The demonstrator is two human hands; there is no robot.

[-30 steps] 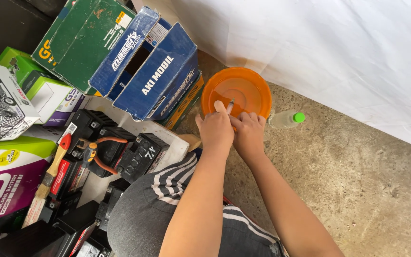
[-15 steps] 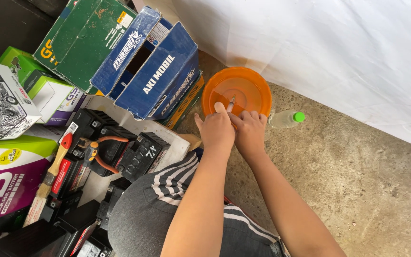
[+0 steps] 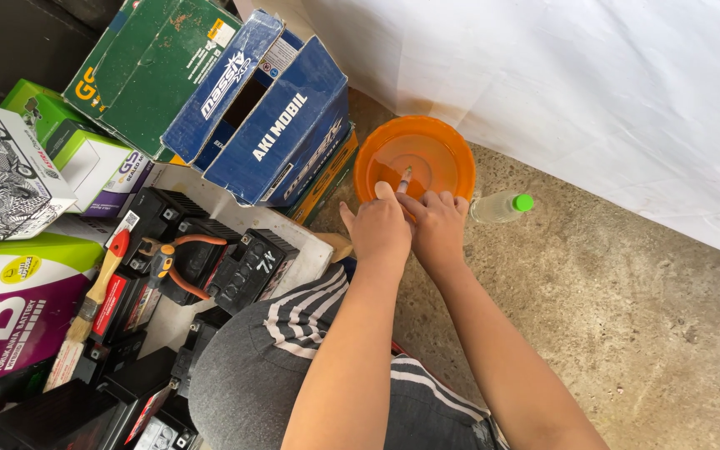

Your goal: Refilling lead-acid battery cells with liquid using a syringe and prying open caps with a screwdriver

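Both hands at the orange bowl, a thin syringe-like tube held upright over it.

Left hand and right hand touch, each grip closed narrow around the tube, its tip in the orange bowl on the floor. Judged mid-step: tube in the bowl, not withdrawn. Capped bottle lies just beside; batteries, pliers lie untouched.

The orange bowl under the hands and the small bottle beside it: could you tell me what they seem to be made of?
The orange bowl looks like thin, glossy plastic: its wall is translucent and glows where light passes through. The bottle seems to be clear plastic, see-through along its body, with an opaque green screw cap. Both hands, the left hand and the right hand, rest at the bowl's near rim.
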